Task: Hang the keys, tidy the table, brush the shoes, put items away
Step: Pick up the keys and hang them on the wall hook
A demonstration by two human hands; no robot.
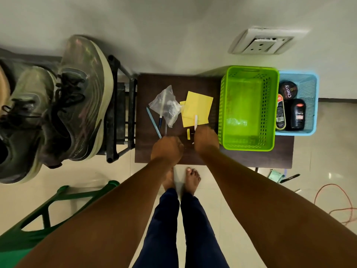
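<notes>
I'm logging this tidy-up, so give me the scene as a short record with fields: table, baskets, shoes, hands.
table: dark table bears yellow papers, a clear plastic bag and a blue pen
green basket: on the table, nearly empty
blue basket: right of the green one, holds shoe polish containers
shoes: dark pair on a black rack, left of the table
left hand: curled at the pens' near ends
right hand: holds a white pen
</notes>
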